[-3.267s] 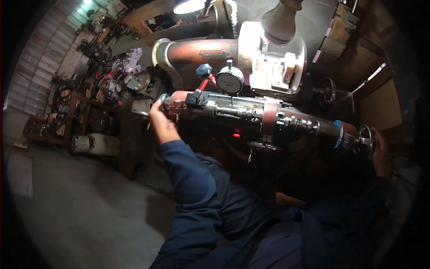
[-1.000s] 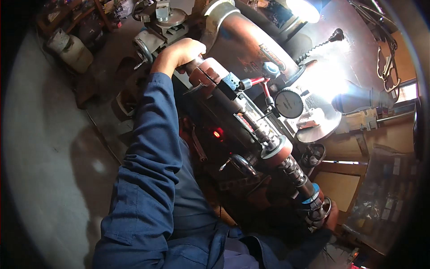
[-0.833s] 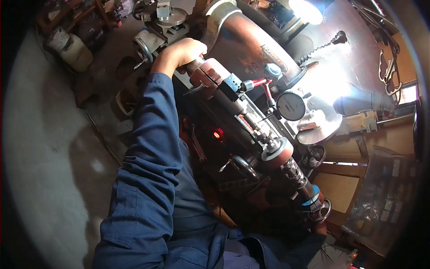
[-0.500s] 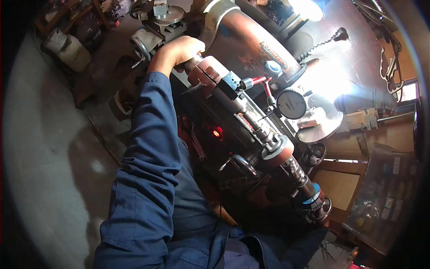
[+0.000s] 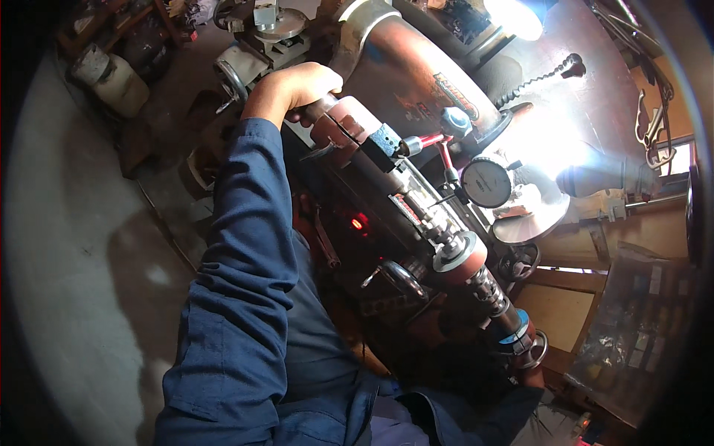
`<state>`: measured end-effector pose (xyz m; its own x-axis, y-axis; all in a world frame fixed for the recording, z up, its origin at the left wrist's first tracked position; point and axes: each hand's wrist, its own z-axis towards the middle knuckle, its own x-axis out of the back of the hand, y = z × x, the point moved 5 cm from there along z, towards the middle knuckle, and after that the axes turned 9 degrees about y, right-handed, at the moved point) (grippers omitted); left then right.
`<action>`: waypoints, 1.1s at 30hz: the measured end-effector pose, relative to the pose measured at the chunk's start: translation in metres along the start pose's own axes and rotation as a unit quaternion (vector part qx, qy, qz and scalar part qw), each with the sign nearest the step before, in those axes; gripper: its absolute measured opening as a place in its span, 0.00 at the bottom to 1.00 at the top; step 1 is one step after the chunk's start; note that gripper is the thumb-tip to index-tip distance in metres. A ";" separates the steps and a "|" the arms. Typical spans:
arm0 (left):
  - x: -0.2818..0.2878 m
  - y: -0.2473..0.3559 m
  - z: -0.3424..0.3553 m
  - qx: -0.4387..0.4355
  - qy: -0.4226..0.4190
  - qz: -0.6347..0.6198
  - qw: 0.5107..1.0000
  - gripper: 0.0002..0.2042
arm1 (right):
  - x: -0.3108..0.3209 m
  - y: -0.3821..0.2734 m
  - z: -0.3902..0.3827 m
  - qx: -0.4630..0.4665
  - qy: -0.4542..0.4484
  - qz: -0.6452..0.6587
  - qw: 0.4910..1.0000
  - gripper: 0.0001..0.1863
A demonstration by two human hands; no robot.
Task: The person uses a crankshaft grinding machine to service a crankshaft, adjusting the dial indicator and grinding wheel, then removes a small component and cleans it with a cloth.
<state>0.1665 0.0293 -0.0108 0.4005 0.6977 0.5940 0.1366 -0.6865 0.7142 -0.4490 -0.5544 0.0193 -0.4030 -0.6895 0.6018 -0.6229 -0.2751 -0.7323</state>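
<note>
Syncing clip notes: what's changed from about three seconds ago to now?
View swung: the lobed shaft, nearly level before, now slopes steeply down to the right. The left hand, earlier with its thumb at the spindle end, now wraps over it. Unchanged: right hand by the right-end handwheel, dial gauge mounted on its red arm.

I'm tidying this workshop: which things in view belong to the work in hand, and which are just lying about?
Seemingly in use:
dark spindle end, gripped by left hand
lobed steel shaft
dial gauge on red-armed stand
lit lamp

Probably just about:
pale tank, upper left
clear plastic sheet, right
</note>
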 end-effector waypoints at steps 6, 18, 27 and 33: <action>0.000 -0.003 -0.002 0.011 0.013 -0.008 1.000 0.16 | 0.003 -0.007 0.024 0.006 -0.024 0.016 1.000 0.16; 0.019 -0.027 -0.010 -0.480 0.186 0.175 0.839 0.12 | -0.039 -0.119 0.011 0.101 0.252 -0.230 0.935 0.13; -0.001 -0.014 0.001 -0.450 0.147 -0.050 0.879 0.15 | -0.236 -0.329 -0.050 0.479 0.142 -0.100 0.860 0.06; 0.004 -0.018 -0.021 -0.499 0.270 -0.052 0.822 0.18 | -0.358 -0.424 -0.094 0.600 -0.117 0.115 0.783 0.05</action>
<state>0.1469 0.0484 -0.0137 -0.0637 0.9159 0.3963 -0.7743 -0.2959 0.5594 -0.1037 -0.1282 0.1446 -0.1909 -0.8787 0.4376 0.5840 -0.4600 -0.6689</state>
